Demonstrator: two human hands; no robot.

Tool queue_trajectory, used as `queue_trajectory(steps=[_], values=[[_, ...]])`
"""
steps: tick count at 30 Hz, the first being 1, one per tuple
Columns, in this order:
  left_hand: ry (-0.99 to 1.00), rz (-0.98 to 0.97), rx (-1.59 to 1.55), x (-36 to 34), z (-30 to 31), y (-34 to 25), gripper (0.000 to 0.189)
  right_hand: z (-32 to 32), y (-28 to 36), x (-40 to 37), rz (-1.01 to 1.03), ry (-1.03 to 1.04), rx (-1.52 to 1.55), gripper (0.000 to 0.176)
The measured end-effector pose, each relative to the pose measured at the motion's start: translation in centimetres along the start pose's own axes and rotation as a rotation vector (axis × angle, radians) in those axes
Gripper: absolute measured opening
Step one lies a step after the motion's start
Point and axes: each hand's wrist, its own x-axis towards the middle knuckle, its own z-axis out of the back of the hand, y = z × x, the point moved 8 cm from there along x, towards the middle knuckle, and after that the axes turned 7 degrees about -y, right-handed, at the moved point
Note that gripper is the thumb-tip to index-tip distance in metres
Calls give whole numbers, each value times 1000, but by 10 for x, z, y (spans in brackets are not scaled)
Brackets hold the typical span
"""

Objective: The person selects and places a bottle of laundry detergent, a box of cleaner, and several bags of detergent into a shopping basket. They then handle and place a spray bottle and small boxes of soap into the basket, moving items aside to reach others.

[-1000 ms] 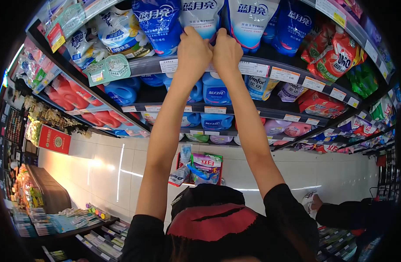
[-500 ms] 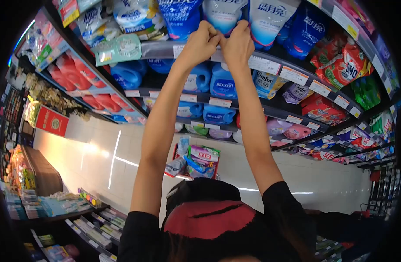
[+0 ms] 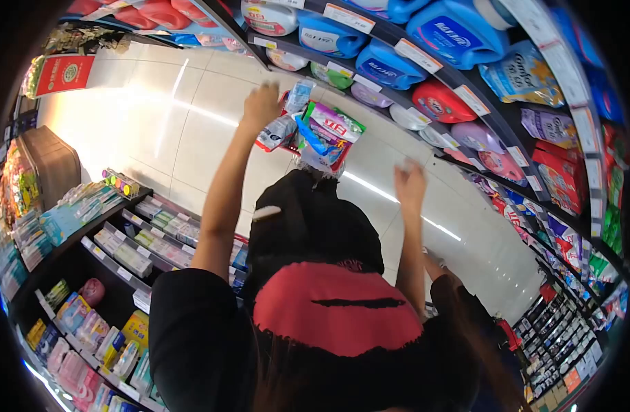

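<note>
My left hand (image 3: 262,108) is over the aisle, just left of a red shopping basket (image 3: 288,145); motion blurs its fingers, and I see nothing in it. Inside the basket are a purple and green detergent bag (image 3: 332,127), a light blue package (image 3: 300,95) and a grey pouch (image 3: 277,132). My right hand (image 3: 412,181) hangs over the floor to the right of the basket, apart from it. Its fingers are smeared by motion too, and no object shows in it.
Shelves of blue detergent bottles (image 3: 459,40) and softener pouches (image 3: 524,75) curve along the front and right. A shelf of boxed goods (image 3: 123,254) stands at the left. Another person's arm (image 3: 440,266) shows close by at the lower right.
Both hands have left the front edge of the upper shelf and come back and down over the aisle, now apart. The view has tilted down and turned, bringing the basket higher in the picture.
</note>
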Motion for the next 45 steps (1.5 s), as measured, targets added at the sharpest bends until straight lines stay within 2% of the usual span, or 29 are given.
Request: queue_trajectory(steps=[1, 2, 3, 4, 6, 7, 8, 9, 11, 12, 14, 15, 16, 17, 18, 20, 22, 24, 27, 28, 29, 31, 32, 35, 37, 39, 41, 43, 45], values=[[159, 94, -25, -22, -76, 48, 37, -36, -41, -31, 25, -5, 26, 31], [189, 240, -337, -46, -125, 80, 30, -54, -57, -61, -30, 70, -15, 26], [351, 662, -557, -88, -207, 131, 32, -70, -73, -86, -106, 166, -43, 26], [344, 1152, -861, -148, -254, 159, 42, -85, -89, -106, -121, 169, -12, 26], [573, 1187, -529, -224, -334, 199, 52, -109, -119, -139, -237, 238, -33, 24], [748, 1123, -327, -220, -313, 181, 52, -116, -130, -151, -328, 269, -33, 24], [697, 1194, -340, -223, -323, 178, 46, -126, -149, -164, -332, 276, -90, 26], [519, 1305, -467, -227, -346, 182, 42, -130, -158, -176, -487, 279, -9, 27], [388, 942, -497, -181, -352, 170, 40, -141, -187, -210, -704, 279, 90, 24], [423, 882, -364, -167, -365, 170, 44, -142, -192, -225, -810, 296, 116, 23], [407, 858, -367, -123, -363, 158, 49, -142, -211, -252, -686, 331, -87, 22], [413, 874, -363, -96, -371, 158, 50, -148, -228, -272, -722, 318, -51, 24], [357, 788, -431, -66, -376, 154, 52, -142, -196, -261, -831, 316, 13, 25], [299, 708, -499, -42, -388, 153, 54, -147, -197, -266, -788, 350, -130, 24], [304, 649, -466, -18, -404, 152, 55, -151, -201, -282, -974, 341, 84, 23], [302, 528, -402, 27, -446, 153, 58, -158, -203, -282, -771, 337, -102, 20], [473, 557, -384, 63, -457, 150, 58, -165, -192, -268, -808, 362, -146, 19], [567, 516, -331, 83, -479, 150, 58, -176, -189, -262, -996, 376, 19, 20], [525, 525, -547, 102, -512, 158, 59, -194, -175, -242, -1159, 379, 268, 20], [221, 378, -629, 114, -505, 156, 48, -199, -168, -235, -1199, 379, 353, 20], [281, 486, -627, 107, -524, 168, 42, -201, -162, -223, -1143, 391, 362, 20], [405, 695, -614, 109, -488, 176, 33, -206, -148, -200, -1036, 410, 387, 19], [261, 657, -612, 102, -507, 189, 28, -208, -131, -182, -1028, 396, 368, 20], [167, 734, -685, 74, -461, 196, 27, -211, -103, -159, -1014, 402, 403, 21], [124, 803, -847, 46, -433, 194, 23, -211, -98, -157, -916, 444, 384, 22], [57, 774, -928, 21, -395, 184, 18, -208, -87, -150, -829, 473, 348, 23], [-103, 775, -1112, -5, -343, 160, 16, -203, -69, -130, -514, 535, 229, 20], [-183, 559, -990, -8, -247, 121, 16, -203, -62, -114, -522, 568, 171, 18], [-177, 555, -1021, -20, -169, 88, 15, -196, -14, -81, -106, 458, 166, 16]])
